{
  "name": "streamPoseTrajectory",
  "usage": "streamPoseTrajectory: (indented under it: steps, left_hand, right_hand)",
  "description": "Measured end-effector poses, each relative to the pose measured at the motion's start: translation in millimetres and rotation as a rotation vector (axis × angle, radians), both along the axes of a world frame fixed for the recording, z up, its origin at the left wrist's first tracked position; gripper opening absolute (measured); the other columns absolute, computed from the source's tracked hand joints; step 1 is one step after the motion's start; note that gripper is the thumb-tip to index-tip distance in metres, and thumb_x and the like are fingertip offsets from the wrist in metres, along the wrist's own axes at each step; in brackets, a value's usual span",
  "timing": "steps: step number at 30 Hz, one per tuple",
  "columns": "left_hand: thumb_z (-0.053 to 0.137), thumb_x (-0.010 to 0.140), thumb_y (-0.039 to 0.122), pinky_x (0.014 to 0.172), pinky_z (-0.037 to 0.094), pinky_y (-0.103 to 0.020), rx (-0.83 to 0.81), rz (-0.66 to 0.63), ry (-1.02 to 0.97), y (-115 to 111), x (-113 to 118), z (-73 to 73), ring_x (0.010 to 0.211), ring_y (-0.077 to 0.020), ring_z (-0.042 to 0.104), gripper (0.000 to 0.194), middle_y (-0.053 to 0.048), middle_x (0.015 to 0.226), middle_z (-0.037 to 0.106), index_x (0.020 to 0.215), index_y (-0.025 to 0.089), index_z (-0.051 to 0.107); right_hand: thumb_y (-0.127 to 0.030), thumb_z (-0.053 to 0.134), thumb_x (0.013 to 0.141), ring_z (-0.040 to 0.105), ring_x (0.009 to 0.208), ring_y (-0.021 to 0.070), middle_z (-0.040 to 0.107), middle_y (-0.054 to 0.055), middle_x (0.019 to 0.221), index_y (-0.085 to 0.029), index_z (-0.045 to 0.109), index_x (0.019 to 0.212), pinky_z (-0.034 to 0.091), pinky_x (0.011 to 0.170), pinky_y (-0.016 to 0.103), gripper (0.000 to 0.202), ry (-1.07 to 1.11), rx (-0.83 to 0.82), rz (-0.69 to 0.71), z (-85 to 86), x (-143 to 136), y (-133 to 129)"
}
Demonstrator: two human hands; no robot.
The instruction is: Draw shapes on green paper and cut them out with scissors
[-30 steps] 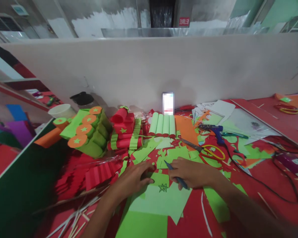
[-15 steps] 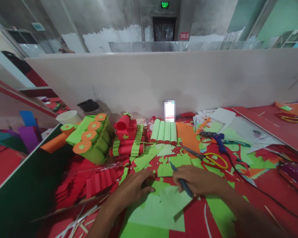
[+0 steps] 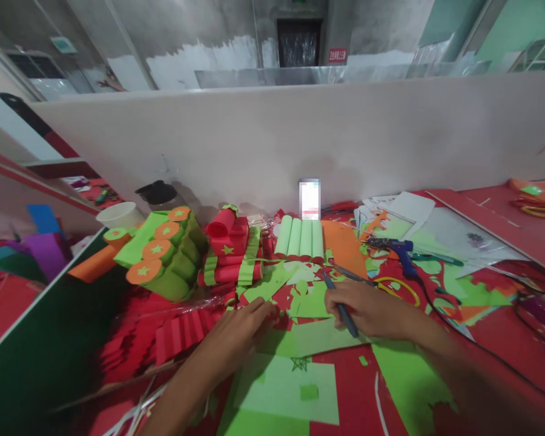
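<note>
Right hand [image 3: 367, 306] tight around dark pen [image 3: 347, 320], left hand [image 3: 249, 324] near green paper [image 3: 279, 344], its grip unclear

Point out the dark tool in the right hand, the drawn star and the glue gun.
Dark tool [image 3: 347, 317]: head view, lower shaft.
Drawn star [image 3: 300, 364]: head view, centre.
Glue gun [image 3: 402, 248]: head view, blue body.
</note>
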State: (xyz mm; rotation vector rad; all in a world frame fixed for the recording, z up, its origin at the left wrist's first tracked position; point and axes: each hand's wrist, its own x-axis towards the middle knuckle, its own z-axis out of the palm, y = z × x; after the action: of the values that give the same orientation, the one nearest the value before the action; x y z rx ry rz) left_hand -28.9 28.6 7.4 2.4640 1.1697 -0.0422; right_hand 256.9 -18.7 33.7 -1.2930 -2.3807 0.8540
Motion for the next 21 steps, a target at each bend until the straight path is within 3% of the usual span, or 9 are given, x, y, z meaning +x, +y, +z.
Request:
streamPoseTrajectory:
  steps: [4,7,10,13,14,17,21]
  left_hand:
    - [0.043,0.079,0.007,0.066,0.039,-0.027,0.081,-0.061,0.041,4.2,3.2,-5.7,0.078,-0.0198,0.061,0.039,-0.006,0.109,0.062,0.109,0.026,0.057]
    - [0.042,0.083,0.011,0.066,0.04,-0.027,0.075,-0.04,-0.062,1.8,10.4,-5.8,0.076,-0.0195,0.061,0.034,-0.006,0.107,0.063,0.11,0.025,0.056]
    - [0.037,0.093,0.029,0.067,0.043,-0.027,-0.056,0.125,-0.323,-2.8,22.2,-4.2,0.071,-0.0171,0.061,0.026,-0.004,0.102,0.066,0.114,0.024,0.05]
    - [0.048,0.088,0.037,0.068,0.046,-0.026,-0.251,0.201,-0.519,-4.5,35.7,-5.8,0.076,-0.0167,0.062,0.042,-0.003,0.107,0.065,0.128,0.026,0.04]
    - [0.05,0.087,0.036,0.068,0.046,-0.025,-0.299,0.192,-0.549,-3.9,39.1,-6.9,0.078,-0.017,0.062,0.042,-0.003,0.102,0.066,0.126,0.024,0.042]
    - [0.048,0.088,0.037,0.068,0.045,-0.025,-0.385,0.13,-0.559,1.4,40.9,-8.3,0.075,-0.017,0.06,0.024,-0.003,0.084,0.065,0.098,0.018,0.059]
    - [0.048,0.088,0.04,0.062,0.042,-0.022,-0.485,0.097,-0.625,11.8,26.2,-7.1,0.069,-0.0134,0.053,0.027,0.0,0.075,0.059,0.079,0.016,0.057]
  right_hand:
    - [0.001,0.05,0.075,0.056,0.073,0.0136,0.063,-0.001,0.076,-0.019,0.052,0.078,0.04,0.067,0.023,0.02,0.066,0.0,-0.037,-4.8,2.0,5.2]
    - [0.001,0.048,0.073,0.055,0.068,0.0128,0.062,-0.001,0.075,-0.019,0.051,0.078,0.04,0.061,0.022,0.021,0.115,-0.063,-0.084,-11.2,1.6,10.0]
    - [-0.005,0.05,0.078,0.053,0.062,0.0115,0.057,-0.002,0.071,-0.019,0.05,0.078,0.04,0.057,0.021,0.014,0.161,-0.137,-0.161,-20.6,1.3,16.1]
    - [-0.017,0.058,0.081,0.048,0.057,0.01,0.053,-0.003,0.068,-0.019,0.049,0.077,0.039,0.054,0.02,0.01,0.178,-0.16,-0.202,-28.2,0.3,21.4]
    - [-0.019,0.059,0.081,0.047,0.057,0.0098,0.053,-0.003,0.069,-0.019,0.049,0.078,0.039,0.054,0.02,0.011,0.185,-0.161,-0.213,-29.2,0.1,22.3]
    - [-0.027,0.063,0.08,0.049,0.061,0.0109,0.056,-0.001,0.076,-0.019,0.051,0.081,0.041,0.056,0.021,0.014,0.228,-0.179,-0.254,-25.4,4.3,19.7]
    - [-0.044,0.064,0.081,0.055,0.075,0.0149,0.06,0.003,0.095,-0.021,0.056,0.096,0.046,0.064,0.024,0.028,0.31,-0.313,-0.182,-12.6,27.0,6.4]
